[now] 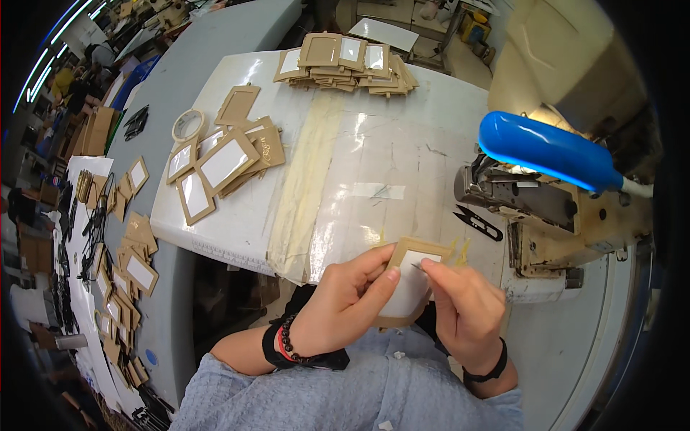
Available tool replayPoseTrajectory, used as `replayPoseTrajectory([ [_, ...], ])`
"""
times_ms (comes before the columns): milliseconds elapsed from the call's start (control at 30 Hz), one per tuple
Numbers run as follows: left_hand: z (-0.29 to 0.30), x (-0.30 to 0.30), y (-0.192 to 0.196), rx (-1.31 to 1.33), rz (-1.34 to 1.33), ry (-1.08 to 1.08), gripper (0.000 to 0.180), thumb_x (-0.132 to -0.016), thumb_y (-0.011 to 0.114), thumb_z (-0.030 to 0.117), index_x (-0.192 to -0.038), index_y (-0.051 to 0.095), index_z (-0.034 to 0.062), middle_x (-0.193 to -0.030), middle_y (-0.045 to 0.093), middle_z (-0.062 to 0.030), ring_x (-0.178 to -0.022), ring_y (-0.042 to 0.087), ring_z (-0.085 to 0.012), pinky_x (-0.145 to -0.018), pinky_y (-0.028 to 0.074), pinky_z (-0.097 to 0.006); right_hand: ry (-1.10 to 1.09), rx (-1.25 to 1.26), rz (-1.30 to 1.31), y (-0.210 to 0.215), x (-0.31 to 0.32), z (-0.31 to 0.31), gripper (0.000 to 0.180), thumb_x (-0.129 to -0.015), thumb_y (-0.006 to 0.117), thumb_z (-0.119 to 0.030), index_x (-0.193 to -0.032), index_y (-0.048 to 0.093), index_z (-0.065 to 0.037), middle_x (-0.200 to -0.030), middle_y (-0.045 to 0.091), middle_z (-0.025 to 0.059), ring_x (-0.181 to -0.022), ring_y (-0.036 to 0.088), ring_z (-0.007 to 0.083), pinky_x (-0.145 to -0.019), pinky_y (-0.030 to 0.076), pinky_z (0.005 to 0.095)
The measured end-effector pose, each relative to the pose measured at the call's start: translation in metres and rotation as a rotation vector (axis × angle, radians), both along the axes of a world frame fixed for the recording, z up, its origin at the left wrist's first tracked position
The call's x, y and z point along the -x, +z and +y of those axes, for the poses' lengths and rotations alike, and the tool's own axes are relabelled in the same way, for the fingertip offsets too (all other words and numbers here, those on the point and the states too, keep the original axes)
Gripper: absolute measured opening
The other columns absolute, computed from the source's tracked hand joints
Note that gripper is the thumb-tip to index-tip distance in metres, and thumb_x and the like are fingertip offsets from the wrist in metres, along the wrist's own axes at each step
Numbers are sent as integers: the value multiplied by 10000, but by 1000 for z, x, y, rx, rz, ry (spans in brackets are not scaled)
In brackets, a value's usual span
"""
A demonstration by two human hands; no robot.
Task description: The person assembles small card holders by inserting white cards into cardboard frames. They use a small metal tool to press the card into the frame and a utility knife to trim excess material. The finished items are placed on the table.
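A tan badge holder (410, 287) with a white window is held tilted at the table's near edge. My left hand (345, 298) grips its left side, thumb on the front of the frame. Over the window's upper part, my right hand (463, 298) is closed in a pinch. A tiny dark sliver shows at those fingertips, too small to name. Right of the holder, black thread snips (479, 223) lie on the white table. Yellow thread ends (463, 251) stick out just behind my right hand.
A sewing machine (517, 190) and a blue lamp (546, 147) stand at the right. More tan holders form a stack (338, 68) at the back and a loose pile (226, 158) at the left, beside a tape roll (187, 126). Several others lie on the grey table (183, 86).
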State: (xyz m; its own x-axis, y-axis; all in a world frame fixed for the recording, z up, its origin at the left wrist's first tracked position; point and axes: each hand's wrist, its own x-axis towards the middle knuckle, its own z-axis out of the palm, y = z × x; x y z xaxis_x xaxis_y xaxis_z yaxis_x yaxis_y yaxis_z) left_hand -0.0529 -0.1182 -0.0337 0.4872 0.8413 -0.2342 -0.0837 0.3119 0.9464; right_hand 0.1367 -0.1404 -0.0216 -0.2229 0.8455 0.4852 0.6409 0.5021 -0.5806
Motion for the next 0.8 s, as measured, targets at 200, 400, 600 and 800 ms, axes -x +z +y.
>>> replayPoseTrajectory([
  [200, 0, -2, -2, -71, 29, 43, 391, -995, 464, 83, -1358, 431, -59, -945, 625, -41, -823, 525, -27, -706, 434, -194, 3, -193, -238, 1, 5, 8, 424, -642, 627, 49, -1054, 691, -24, -1024, 668, 93, -648, 585, 193, -557, 478, 296],
  [400, -2, -9, -10, -133, -8, 123, 347, -989, 491, 92, -1310, 496, -39, -736, 566, 24, -651, 448, 0, -527, 371, -185, -23, -190, -262, 3, 9, 9, 399, -654, 623, 43, -1044, 692, -7, -1024, 671, 102, -658, 584, 185, -568, 476, 290],
  [600, -2, -11, -15, -151, -30, 137, 350, -986, 495, 85, -1310, 492, -46, -736, 563, 25, -663, 448, -3, -535, 372, -183, -41, -181, -278, 4, 9, 8, 387, -664, 619, 43, -1042, 693, 3, -1045, 677, 106, -668, 592, 188, -578, 483, 292],
  [800, -1, -12, -15, -148, -41, 128, 358, -984, 494, 77, -1319, 482, -50, -757, 579, 15, -690, 465, -8, -555, 395, -188, -48, -170, -278, 4, 9, 8, 399, -663, 617, 48, -1052, 693, 2, -1056, 678, 106, -677, 596, 188, -591, 488, 292],
])
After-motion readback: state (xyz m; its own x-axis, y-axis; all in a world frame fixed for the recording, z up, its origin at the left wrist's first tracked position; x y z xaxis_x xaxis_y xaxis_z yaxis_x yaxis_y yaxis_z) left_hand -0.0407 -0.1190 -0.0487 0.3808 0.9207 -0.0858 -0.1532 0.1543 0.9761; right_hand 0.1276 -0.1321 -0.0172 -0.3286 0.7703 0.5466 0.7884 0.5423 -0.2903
